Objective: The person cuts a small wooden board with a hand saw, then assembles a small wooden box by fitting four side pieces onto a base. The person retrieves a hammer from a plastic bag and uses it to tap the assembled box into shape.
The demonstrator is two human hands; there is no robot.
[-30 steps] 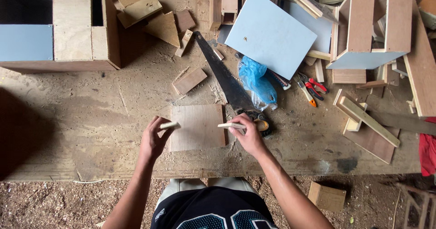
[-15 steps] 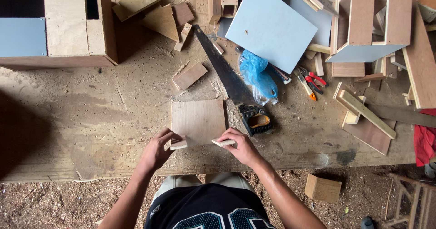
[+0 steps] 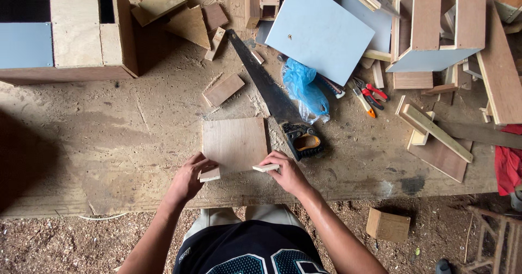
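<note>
A square plywood piece (image 3: 235, 143) lies flat on the wooden workbench (image 3: 109, 143), near its front edge. My left hand (image 3: 187, 179) pinches a small pale wood strip (image 3: 210, 174) against the panel's lower left corner. My right hand (image 3: 287, 173) pinches another thin pale strip (image 3: 266, 168) at the panel's lower right corner. A hand saw (image 3: 274, 97) with a black and yellow handle lies just right of the panel, blade pointing up and left.
A large plywood box (image 3: 70, 29) stands at the back left. Wood offcuts (image 3: 223, 89), a light blue board (image 3: 321, 32), a blue plastic bag (image 3: 304, 89), red pliers (image 3: 372, 94) and more boards (image 3: 435, 132) crowd the back and right. A small wood block (image 3: 387, 225) lies on the sawdust floor.
Both hands and the two strips have slid from the panel's middle down to its lower corners, nearer the bench's front edge. The view has shifted slightly.
</note>
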